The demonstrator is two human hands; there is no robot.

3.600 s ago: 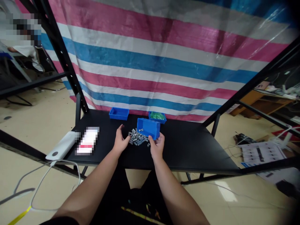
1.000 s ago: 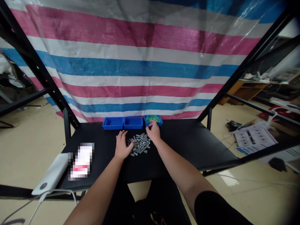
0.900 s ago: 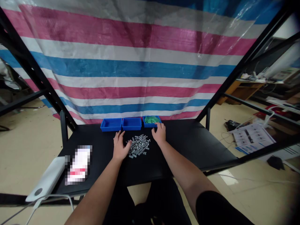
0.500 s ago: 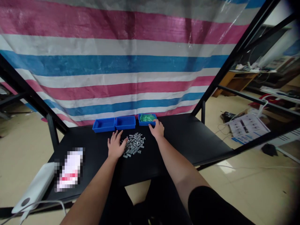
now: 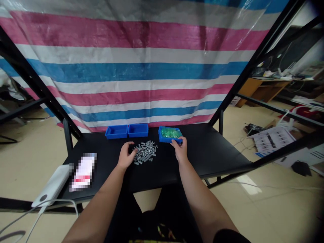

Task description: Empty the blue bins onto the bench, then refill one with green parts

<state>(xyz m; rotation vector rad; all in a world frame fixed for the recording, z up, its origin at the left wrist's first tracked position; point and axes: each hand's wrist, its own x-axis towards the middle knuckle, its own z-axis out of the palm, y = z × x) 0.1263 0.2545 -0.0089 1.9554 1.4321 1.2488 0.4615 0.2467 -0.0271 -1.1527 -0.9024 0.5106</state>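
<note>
My left hand (image 5: 125, 156) rests on the black table (image 5: 210, 155), its curled fingers at the left edge of a loose pile of small grey metal cylinders (image 5: 145, 152). My right hand (image 5: 180, 149) grips the front rim of a blue plastic bin (image 5: 170, 134) filled with green pieces. That bin sits slightly askew, to the right of and apart from two blue bins (image 5: 116, 132) (image 5: 138, 130) at the table's back edge. Those two show nothing inside. Whether my left fingers hold a cylinder is hidden.
A white power bank (image 5: 52, 185) with a white cable lies at the table's front left, beside a blurred pink-and-white package (image 5: 83, 172). A striped tarp (image 5: 141, 67) hangs behind the table between black rack posts. Papers and cables lie on the floor to the right.
My right hand has taken hold of the green-filled bin and pulled it forward and rightward, turning it slightly. My left hand has moved right, closer to the pile.
</note>
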